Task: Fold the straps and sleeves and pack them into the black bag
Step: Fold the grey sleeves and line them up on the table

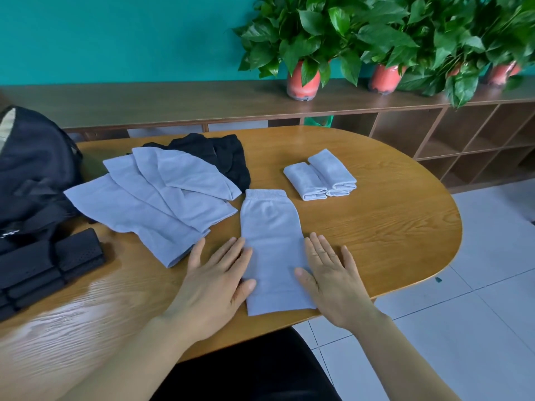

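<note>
Head view: two bare forearms reach up from the bottom edge onto an oval wooden table (376, 227).
Grey sleeve (272, 241): lies flat in the lower middle of the frame. It runs lengthwise away from the person, with the ribbed cuff at the far end and the near hem close to the table edge.
Left hand (215, 273): flat and spread, fingers straight, gripping nothing. The thumb and the nearest fingertips rest on the sleeve's left edge; the rest of the hand is on the table.
Right hand (333, 273): also flat with straight fingers and holding nothing. The thumb lies on the sleeve's right side, and the fingers lie along that edge and on the wood.
Unfolded sleeves (150, 204): several grey ones overlap in a fan, left of centre. The nearest one is just beside the left hand's fingertips.
Folded sleeves (321, 176): a small grey bundle, right of centre and higher in the frame, well apart from the hands.
Black cloth (220, 154): crumpled behind the fan, partly under it.
Black bag (31, 175): at the left edge on the table; whether it is open cannot be told.
Straps (49, 267): black mesh pieces folded into a stack in the lower left, just below the bag.
Shelf (173, 102): a long brown unit across the upper frame, with open cubbies on the right.
Potted plants (304, 82): leafy, in red pots, on the shelf at the upper right.
Wall (115, 33): teal, upper left.
Floor (463, 314): pale tiles, lower right.
</note>
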A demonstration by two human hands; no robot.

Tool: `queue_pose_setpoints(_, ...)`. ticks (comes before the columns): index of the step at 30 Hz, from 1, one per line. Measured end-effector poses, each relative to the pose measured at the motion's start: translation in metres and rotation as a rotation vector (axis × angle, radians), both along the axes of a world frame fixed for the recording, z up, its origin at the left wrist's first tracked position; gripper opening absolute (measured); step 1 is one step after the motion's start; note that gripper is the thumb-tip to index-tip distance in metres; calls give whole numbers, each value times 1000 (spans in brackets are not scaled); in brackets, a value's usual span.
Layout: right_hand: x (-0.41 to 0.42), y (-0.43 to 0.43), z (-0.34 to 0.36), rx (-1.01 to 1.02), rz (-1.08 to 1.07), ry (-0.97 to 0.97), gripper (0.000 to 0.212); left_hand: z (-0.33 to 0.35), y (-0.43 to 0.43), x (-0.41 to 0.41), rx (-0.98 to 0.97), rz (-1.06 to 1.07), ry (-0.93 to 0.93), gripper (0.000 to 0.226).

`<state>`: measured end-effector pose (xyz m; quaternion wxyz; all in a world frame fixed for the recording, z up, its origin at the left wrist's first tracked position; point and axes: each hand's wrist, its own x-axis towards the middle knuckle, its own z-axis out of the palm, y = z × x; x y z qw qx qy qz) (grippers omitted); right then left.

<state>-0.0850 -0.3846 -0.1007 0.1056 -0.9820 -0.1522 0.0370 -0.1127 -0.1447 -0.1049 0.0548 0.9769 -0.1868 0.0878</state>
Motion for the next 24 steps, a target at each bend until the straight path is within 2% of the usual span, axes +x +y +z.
queue_pose_setpoints(3, -6, -4, 0, 347, -1, -83, 79, 12, 0, -9, -241, -145, -65, 46)
queue_pose_setpoints(6, -17, -2, 3, 507, 67, -206, 58, 16, -8, -17, -281, -212, -23, 38)
queue_pose_setpoints(9, -29, -2, 0, 488, 146, -208, 54, 16, -12, -15, -276, -187, -40, 25)
queue_pose_setpoints(14, -36, -11, -3, 402, 187, -172, 68, 11, -10, -11, -201, -176, -67, 28)
queue_pose_setpoints(17, -33, -7, -5, 460, 122, -212, 55, 7, -13, -13, -276, -93, -102, 9)
queue_pose_setpoints(21, -20, 6, 5, 576, -110, -278, 13, 13, -21, 1, -562, 129, -3, 37)
queue_pose_setpoints(22, -15, 9, 9, 599, -156, -232, 10, 15, -22, 7, -614, 155, 21, 38)
queue_pose_setpoints(24, -4, 12, 14, 642, -240, -131, 21, 18, -23, 18, -646, 193, 56, 42)
